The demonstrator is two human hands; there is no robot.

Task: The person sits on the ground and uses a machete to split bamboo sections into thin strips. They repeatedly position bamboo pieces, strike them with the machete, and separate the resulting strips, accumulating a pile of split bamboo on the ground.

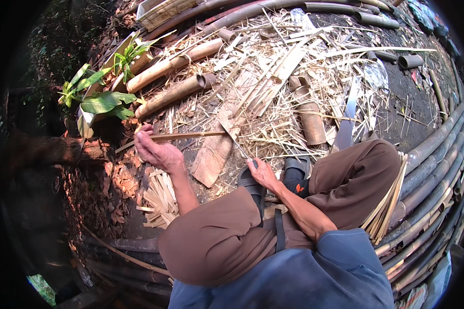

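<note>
My left hand (159, 153) is closed around the near end of a long brown bamboo strip (191, 135). The strip lies roughly level, and its far end meets the knife blade over a flat wooden plank (211, 162). In my right hand (263, 174) is the handle of a knife (235, 139); its narrow blade points up and left, at the strip's end. Whether the edge has entered the strip I cannot tell. A bundle of split bamboo strips (161, 198) lies on the ground below my left forearm.
Bamboo shavings (263, 103) cover the ground ahead, with cut bamboo tubes (178, 95) at left and a short tube (310, 121) at right. A long saw blade (348, 116) lies beyond my right knee. Bamboo poles (430, 170) line the right side. A leafy plant (100, 102) grows at left.
</note>
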